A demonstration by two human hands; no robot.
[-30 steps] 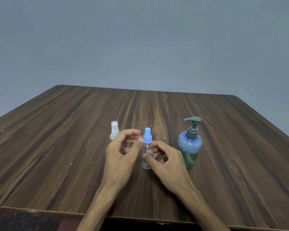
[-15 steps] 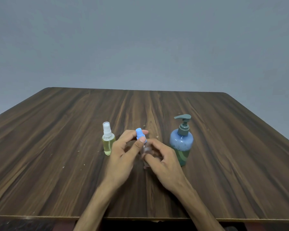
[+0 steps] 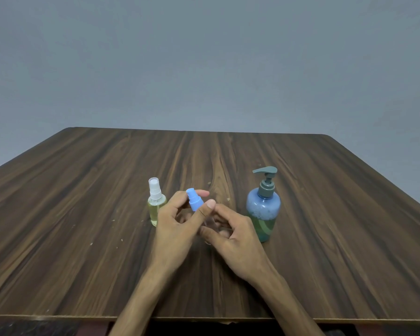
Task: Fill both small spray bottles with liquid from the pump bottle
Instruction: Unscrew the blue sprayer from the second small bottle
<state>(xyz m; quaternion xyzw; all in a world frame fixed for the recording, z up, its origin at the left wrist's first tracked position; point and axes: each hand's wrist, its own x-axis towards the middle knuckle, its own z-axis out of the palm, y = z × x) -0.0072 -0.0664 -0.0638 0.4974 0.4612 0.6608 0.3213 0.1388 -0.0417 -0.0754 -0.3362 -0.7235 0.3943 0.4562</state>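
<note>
Holding a small clear spray bottle w/ both hands near table center, tilted so its top leans left. Left hand pinches the blue spray cap btwn thumb and index finger, thumb tip on the cap's right side, index behind it. Right hand curls round the clear body below, fingers wrapped, thumb across the front. Bottle body mostly hidden by fingers; looks empty but can't tell for sure. Can't tell if cap is on tight or loosened.

Second small spray bottle w/ white cap stands upright just left of the left hand, not touched, filled w/ pale yellow liquid up to the shoulder. Left hand's knuckles overlap its lower right edge in view; contact unclear.

Pump bottle stands upright just right of the right hand, apart from it. Blue-tinted body, grey pump head w/ nozzle pointing left, greenish liquid in lower half, foam/bubbles above the liquid line.

All on dark wood-grain table; a few pale specks on surface near the bottles. Both forearms bare, coming in from near edge. Plain grey wall behind.
</note>
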